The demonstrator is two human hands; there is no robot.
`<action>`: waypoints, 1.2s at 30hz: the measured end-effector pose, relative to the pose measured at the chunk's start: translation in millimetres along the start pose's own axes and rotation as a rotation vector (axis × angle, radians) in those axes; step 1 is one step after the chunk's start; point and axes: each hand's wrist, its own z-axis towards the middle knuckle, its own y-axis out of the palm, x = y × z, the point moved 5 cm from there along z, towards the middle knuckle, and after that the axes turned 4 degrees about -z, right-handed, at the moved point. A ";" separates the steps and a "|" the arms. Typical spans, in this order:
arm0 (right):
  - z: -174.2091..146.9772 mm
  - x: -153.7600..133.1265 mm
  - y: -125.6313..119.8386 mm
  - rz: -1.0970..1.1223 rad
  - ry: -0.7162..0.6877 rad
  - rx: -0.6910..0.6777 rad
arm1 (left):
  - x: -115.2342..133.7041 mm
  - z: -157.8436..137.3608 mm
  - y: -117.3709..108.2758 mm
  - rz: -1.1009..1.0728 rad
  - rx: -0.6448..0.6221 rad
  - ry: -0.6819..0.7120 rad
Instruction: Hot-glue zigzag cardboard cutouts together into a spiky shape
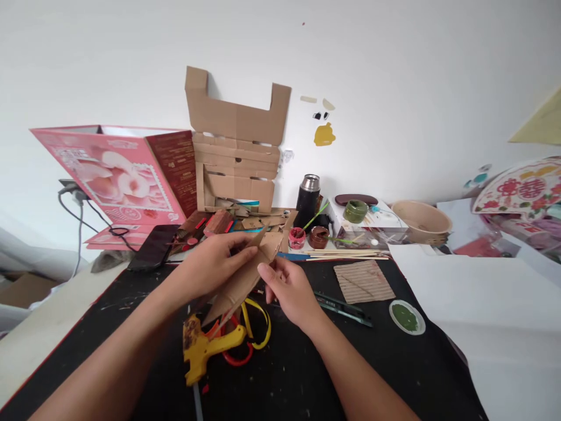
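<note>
A folded piece of brown cardboard (239, 286) is held above the black table, tilted, between my two hands. My left hand (221, 260) is closed on its upper left side, thumb lying along the near face. On the right edge, my right hand (291, 289) pinches the cardboard between thumb and curled fingers. Below it lie a yellow hot glue gun (201, 351) with a glue stick at its back end, and scissors with yellow and red handles (267, 333). The cardboard hides part of the scissors. A green utility knife (344, 309) lies to the right of my right hand.
Corrugated cardboard (363, 280) and a lid of green paint (407, 317) lie at right. Behind stand paint jars (319, 237), a black thermos (308, 202), a pink box (127, 181) and a large cardboard sheet (236, 123). A phone (155, 248) lies at left; white paper (438, 286) at right.
</note>
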 end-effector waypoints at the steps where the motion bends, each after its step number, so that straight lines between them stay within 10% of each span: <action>1: 0.8 0.4 -0.6 0.028 0.004 0.009 | 0.6 0.6 1.5 0.030 0.012 -0.005; 9: 5.4 1.9 -12.0 0.119 -0.009 0.204 | 6.8 3.5 18.7 0.172 0.208 -0.015; 17: 2.2 -2.6 -23.0 -0.115 -0.059 0.375 | 12.6 1.5 38.3 0.026 0.141 0.040; 36: -5.6 -14.4 -18.1 -0.382 -0.104 0.402 | 14.6 -1.5 23.9 0.024 0.243 0.013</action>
